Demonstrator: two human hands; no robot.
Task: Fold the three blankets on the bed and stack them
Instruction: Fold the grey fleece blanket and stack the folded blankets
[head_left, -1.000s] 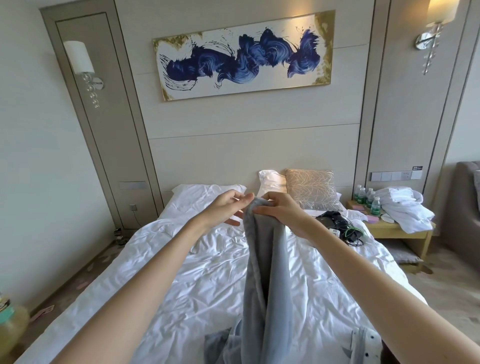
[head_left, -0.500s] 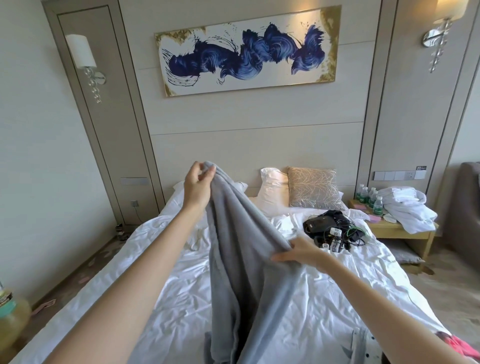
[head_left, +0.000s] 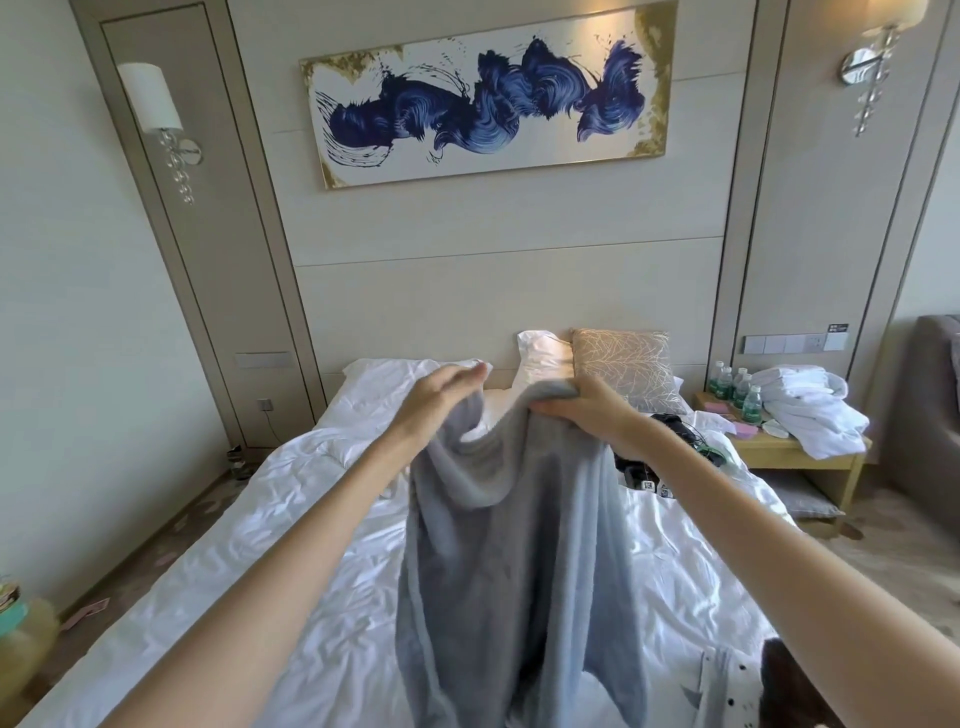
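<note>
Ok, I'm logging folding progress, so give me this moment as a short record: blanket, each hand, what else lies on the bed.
blanket: grey fleece blanket, lifted, hanging unfolded over the white-sheeted bed
right hand: grips its top edge
left hand: at the top edge, blurred, grip unclear
also on bed: pale black-dotted cloth, black gear, beige patterned cushion
folded stack: none in view

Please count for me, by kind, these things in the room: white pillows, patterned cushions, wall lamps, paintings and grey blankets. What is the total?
white pillows: 2
patterned cushion: 1
wall lamps: 2
painting: 1
grey blanket: 1
Total: 7
</note>
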